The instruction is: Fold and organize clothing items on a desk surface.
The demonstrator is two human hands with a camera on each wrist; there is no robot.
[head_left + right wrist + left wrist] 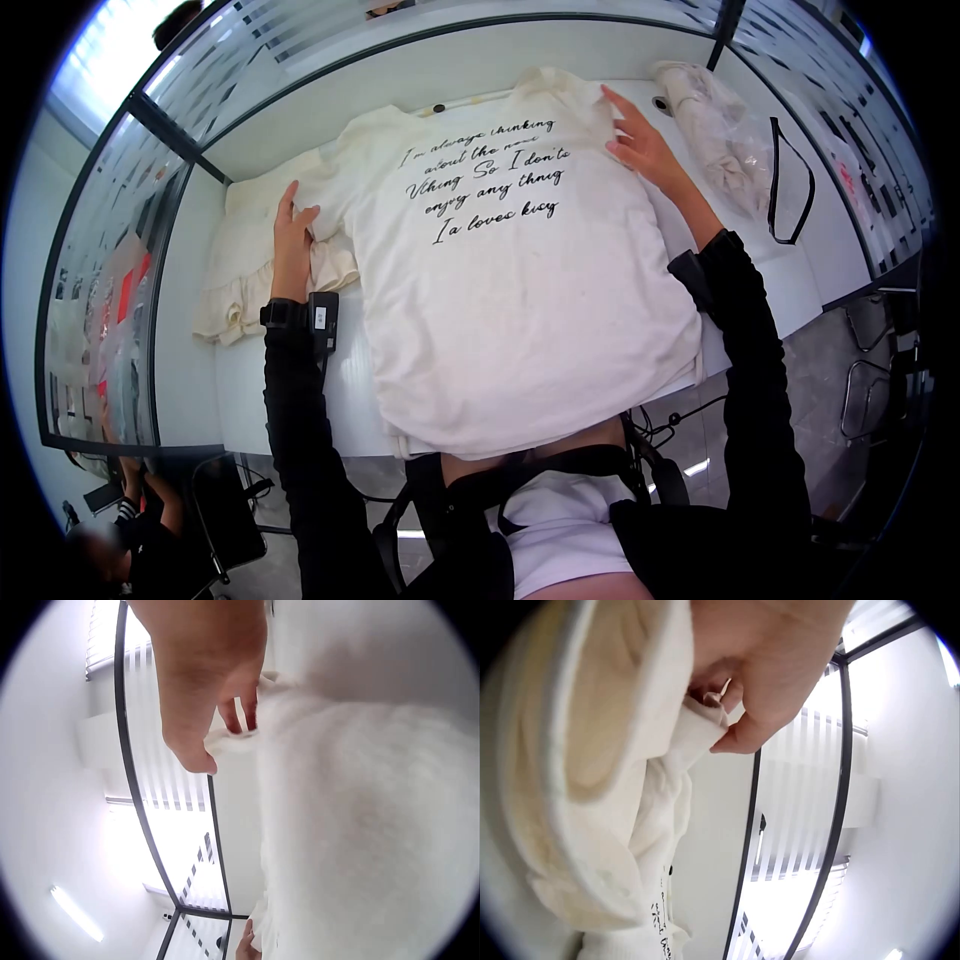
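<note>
Left hand [293, 243] and right hand [645, 152] grip the shirt [530, 310]; clear bag [748, 170] holds pale cloth [696, 118].

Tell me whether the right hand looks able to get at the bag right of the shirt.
Probably yes: the bag lies close beside the right hand; nothing visible blocks the gap, though the hand would have to leave the shirt.

Bare white tabletop [240, 395] lies front-left of the script-printed cream shirt [530, 310], crossed by a black left sleeve [292, 390]. A ruffled cream garment [245, 255] obstructs its left; a plastic-wrapped bundle [715, 130] and black strap loop [774, 170], its right.
</note>
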